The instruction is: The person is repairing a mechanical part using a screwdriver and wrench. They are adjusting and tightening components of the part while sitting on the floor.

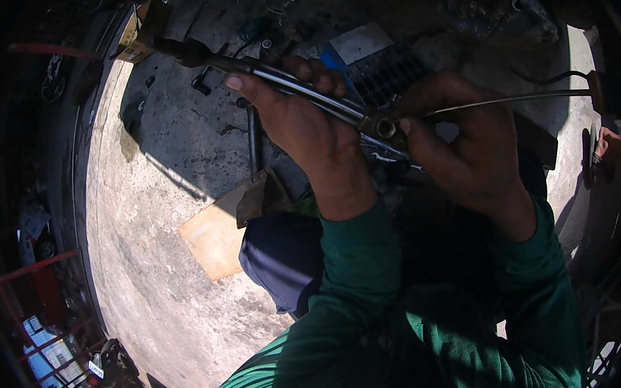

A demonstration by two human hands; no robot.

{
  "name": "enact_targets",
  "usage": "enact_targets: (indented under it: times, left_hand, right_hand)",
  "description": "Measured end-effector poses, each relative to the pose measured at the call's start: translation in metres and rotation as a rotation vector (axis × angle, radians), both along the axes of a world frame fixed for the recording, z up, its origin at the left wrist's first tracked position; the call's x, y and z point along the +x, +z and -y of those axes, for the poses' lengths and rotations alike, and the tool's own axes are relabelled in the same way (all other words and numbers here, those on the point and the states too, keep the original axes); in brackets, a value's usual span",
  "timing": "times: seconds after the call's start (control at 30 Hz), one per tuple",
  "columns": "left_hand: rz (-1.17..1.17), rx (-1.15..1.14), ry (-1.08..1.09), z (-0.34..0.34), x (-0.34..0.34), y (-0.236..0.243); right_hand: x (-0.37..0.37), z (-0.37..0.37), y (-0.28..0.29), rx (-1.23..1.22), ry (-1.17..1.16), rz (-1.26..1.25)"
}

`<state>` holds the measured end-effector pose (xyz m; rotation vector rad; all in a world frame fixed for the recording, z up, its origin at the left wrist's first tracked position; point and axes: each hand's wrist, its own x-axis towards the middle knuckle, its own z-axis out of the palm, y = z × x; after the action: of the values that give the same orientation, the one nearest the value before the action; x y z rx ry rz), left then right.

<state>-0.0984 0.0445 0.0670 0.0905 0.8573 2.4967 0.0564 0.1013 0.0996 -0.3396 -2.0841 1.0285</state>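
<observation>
My left hand point(304, 114) is closed round a long, shiny metal shaft point(310, 95), its thumb lying along the near side. The shaft slants from a dark, thicker end at the upper left down to a ringed eye point(385, 127) at its right end. Beside that eye, my right hand point(467, 145) is closed with fingers curled, the thumb tip next to the ring. A thin metal rod point(536, 96) crosses the right hand and runs out to the right, ending at a dark piece. Its inner end is hidden among the fingers.
Beyond my hands, a blue tray of dark compartments point(385, 71) lies on the concrete floor point(160, 228). Several dark tools lie around it. A cardboard sheet point(215, 234) is by my knee, and an open carton point(139, 34) stands at the far left. Red metal frames point(36, 270) line the left.
</observation>
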Motion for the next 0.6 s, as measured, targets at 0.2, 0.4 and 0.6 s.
enact_targets:
  times: [0.2,0.4,0.6]
  left_hand:
    - [-0.020,0.060,-0.022,0.0020,-0.0020,-0.0038]
    - [-0.026,0.065,-0.016,0.0028,0.0007,0.0005]
    - [-0.035,0.060,-0.018,0.0043,0.0012,0.0030]
  right_hand:
    - [0.0039,0.0006,0.0034,-0.021,0.022,0.062]
    - [0.0061,0.0025,0.0065,0.066,0.025,0.119]
    - [0.0061,0.0025,0.0054,0.000,0.046,0.088]
